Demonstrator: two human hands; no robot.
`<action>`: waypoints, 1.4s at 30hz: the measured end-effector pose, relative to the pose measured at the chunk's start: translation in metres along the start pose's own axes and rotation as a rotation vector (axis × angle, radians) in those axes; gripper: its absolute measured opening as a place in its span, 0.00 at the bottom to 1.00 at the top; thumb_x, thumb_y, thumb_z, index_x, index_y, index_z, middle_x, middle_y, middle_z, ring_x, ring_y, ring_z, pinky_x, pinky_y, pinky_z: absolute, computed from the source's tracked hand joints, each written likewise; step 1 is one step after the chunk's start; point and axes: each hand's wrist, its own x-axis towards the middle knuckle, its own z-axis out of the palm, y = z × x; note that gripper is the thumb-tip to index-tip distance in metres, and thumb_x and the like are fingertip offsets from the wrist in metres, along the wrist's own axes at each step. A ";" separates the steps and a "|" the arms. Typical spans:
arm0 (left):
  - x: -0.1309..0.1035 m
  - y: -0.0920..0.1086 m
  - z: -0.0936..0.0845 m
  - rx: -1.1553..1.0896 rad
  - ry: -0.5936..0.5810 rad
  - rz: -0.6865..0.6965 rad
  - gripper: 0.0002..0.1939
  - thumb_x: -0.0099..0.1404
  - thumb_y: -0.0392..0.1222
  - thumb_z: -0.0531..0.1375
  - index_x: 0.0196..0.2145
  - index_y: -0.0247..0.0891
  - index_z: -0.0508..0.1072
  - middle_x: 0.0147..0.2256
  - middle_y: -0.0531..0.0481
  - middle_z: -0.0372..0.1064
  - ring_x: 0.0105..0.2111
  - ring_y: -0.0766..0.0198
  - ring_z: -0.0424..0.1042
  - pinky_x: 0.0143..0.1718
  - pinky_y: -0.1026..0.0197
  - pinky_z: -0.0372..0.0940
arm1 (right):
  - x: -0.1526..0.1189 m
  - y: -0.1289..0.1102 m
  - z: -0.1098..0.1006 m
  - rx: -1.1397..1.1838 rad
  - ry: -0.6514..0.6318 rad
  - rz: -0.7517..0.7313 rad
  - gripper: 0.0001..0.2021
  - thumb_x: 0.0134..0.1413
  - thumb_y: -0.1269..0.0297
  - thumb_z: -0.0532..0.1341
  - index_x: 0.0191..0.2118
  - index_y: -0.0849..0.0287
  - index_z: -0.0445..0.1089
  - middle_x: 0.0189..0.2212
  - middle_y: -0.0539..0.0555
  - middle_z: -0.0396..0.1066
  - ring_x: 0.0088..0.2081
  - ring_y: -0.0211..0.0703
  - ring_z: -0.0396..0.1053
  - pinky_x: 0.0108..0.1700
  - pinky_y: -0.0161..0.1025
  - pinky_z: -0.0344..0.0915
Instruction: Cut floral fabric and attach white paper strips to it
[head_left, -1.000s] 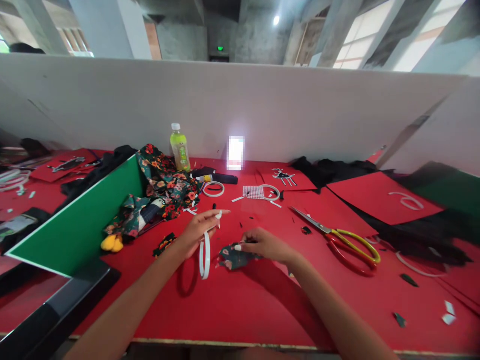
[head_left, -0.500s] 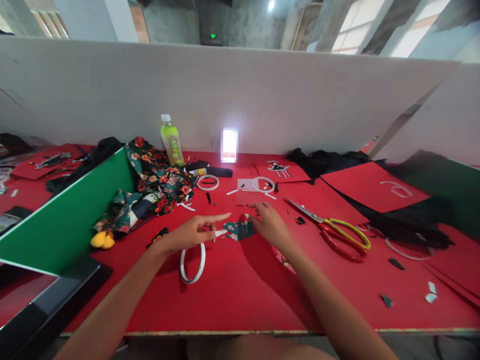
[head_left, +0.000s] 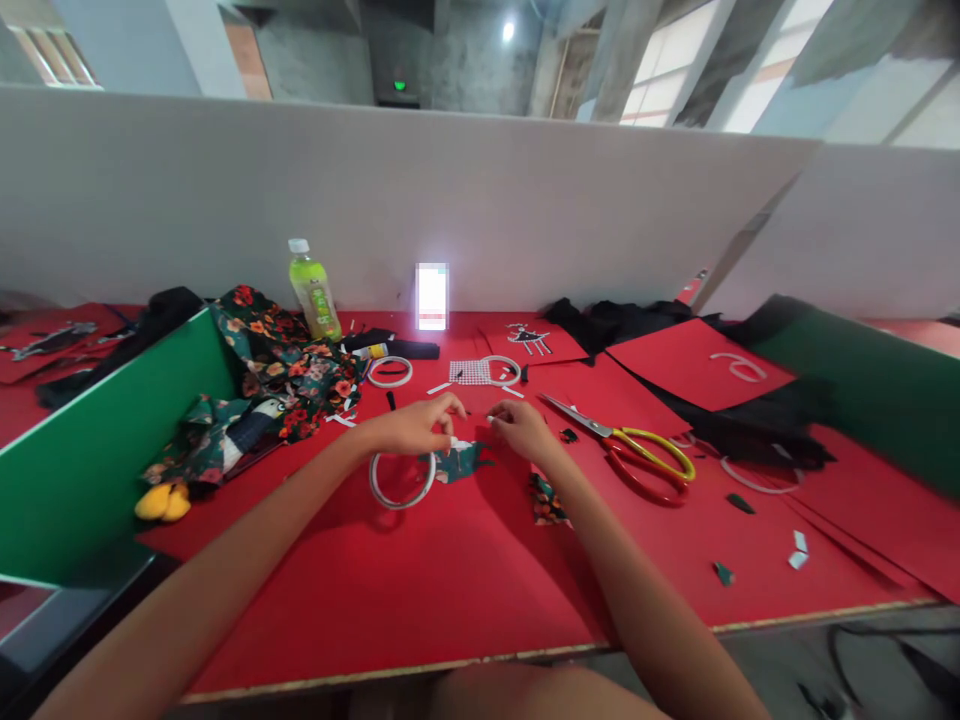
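White and ring-shaped, tilted up on edge: at the left, a tape roll [head_left: 401,506] just below the left hand [head_left: 416,428], seemingly hanging from it, by which finger impossible to tell. Above it, fingers and thumb curled downward, their tips near one another; whether pinched together, also impossible to tell. Next rightward, just under those fingertips, on the red tabletop [head_left: 420,590]: a dark teal cloth piece [head_left: 459,465], long axis running roughly left to right, narrowing to a thin right end. Nearer to the left hand. Then, beyond that thin end and slightly farther off, the right hand [head_left: 523,430], thumb and fingers drawn together, apart from the cloth; grip on anything unclear. Farther right, well apart, large scissors [head_left: 606,432].
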 end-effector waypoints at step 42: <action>0.043 0.015 -0.003 0.395 -0.160 -0.357 0.10 0.52 0.41 0.55 0.31 0.34 0.71 0.20 0.51 0.67 0.20 0.66 0.61 0.23 0.64 0.54 | -0.005 -0.004 0.007 -0.118 -0.141 0.055 0.06 0.43 0.72 0.61 0.31 0.61 0.73 0.28 0.55 0.74 0.30 0.40 0.68 0.25 0.32 0.51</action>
